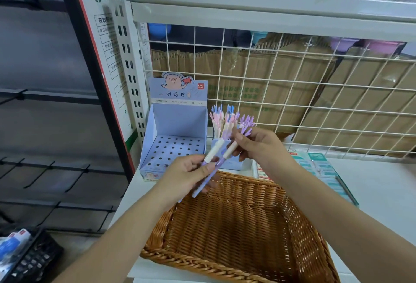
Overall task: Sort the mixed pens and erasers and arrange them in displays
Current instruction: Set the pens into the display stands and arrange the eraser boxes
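Note:
My left hand (188, 173) grips the lower barrels of two purple pens (208, 178) with white caps, held above the far rim of a wicker basket (236, 233). My right hand (258, 145) pinches the upper end of one pen, near its purple feathery top (246, 124). Behind my hands a small display box (227, 159) holds several pens with pink, blue and purple tops (221, 118). To its left stands a blue display box (173, 143) with a pig picture and a holed tray, with no pens in it.
The basket sits on a white shelf (382, 192) backed by a wire grid (292, 93) with cardboard boxes behind it. Flat teal packets (322, 170) lie to the right of my hands. A dark crate (29, 258) with packets stands on the floor at lower left.

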